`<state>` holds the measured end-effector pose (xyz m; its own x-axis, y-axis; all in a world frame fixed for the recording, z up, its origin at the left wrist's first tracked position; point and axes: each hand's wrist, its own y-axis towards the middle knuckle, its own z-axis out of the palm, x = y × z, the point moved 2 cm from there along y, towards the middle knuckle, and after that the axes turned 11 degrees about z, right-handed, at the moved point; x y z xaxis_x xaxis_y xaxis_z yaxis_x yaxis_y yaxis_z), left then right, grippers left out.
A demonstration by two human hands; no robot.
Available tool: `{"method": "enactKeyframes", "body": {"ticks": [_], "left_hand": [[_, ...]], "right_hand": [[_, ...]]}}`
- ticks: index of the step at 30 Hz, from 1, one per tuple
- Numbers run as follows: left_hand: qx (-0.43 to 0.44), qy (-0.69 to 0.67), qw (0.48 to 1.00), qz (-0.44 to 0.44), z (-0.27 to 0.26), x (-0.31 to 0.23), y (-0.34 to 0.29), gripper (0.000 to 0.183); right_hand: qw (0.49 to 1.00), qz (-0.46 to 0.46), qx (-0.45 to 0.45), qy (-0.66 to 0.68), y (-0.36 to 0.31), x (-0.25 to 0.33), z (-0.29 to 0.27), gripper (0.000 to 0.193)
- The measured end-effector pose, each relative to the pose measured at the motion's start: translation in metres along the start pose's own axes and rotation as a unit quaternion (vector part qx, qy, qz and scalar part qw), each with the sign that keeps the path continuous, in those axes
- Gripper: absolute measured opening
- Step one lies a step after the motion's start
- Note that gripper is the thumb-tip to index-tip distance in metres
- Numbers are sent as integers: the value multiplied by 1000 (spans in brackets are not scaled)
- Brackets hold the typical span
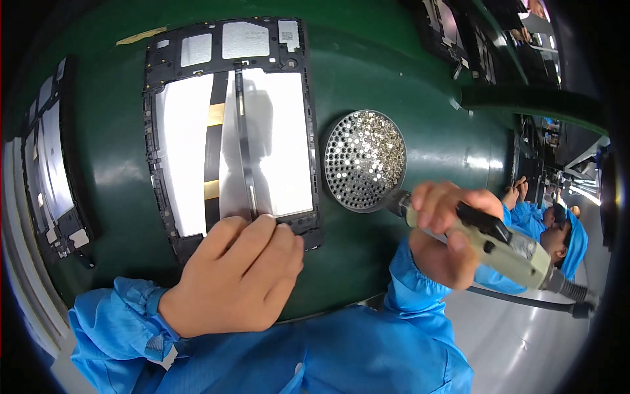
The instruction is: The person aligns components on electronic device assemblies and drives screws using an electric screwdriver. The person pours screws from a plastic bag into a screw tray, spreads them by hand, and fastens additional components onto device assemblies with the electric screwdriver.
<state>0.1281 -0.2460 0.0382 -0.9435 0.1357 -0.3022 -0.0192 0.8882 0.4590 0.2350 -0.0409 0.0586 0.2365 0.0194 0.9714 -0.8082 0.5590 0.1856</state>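
Note:
A black tablet frame (pixel 286 157) with shiny silver panels lies in front of me, a dark ribbon strip (pixel 240 125) running down its middle. Over its lower edge, my left hand (pixel 239 276) is closed, fingers bent down and pressed together; the fingertips are hidden, so I cannot tell what is between them. My right hand (pixel 453 230) grips a beige electric screwdriver (pixel 502 253), a cord trailing from its rear end. The driver's tip end points left, beside the near right rim of a round grey screw tray (pixel 341 190). Many small silver screws fill the tray's holes and pile up on its right side.
Another tablet frame (pixel 56 157) lies at the far left on the green work mat (pixel 367 65). More device parts (pixel 453 33) sit at the far right. A dark green bar (pixel 525 105) crosses the right side, and a co-worker in blue (pixel 574 243) sits beyond.

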Motion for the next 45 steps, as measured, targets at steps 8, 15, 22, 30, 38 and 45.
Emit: {"method": "enactKeyframes", "body": {"ticks": [8,15,22,30,38,45], "left_hand": [[-9,-48,997,65,9,5,-6,17],[-23,-37,996,73,13,3,-8,11],[-15,-76,995,68,11,2,-8,12],[-16,-105,993,55,10,4,-7,15],[8,-129,990,61,7,11,1,15],[6,-114,992,46,9,14,4,18]], "right_hand": [[997,-66,47,-16,-9,31,13,42],[996,-26,86,-10,-17,31,35,35],[990,-19,132,-36,-21,21,53,30],[987,6,158,-32,-21,13,57,28],[987,25,151,-43,-16,12,57,27],[986,5,162,-46,-11,10,58,27]]}}
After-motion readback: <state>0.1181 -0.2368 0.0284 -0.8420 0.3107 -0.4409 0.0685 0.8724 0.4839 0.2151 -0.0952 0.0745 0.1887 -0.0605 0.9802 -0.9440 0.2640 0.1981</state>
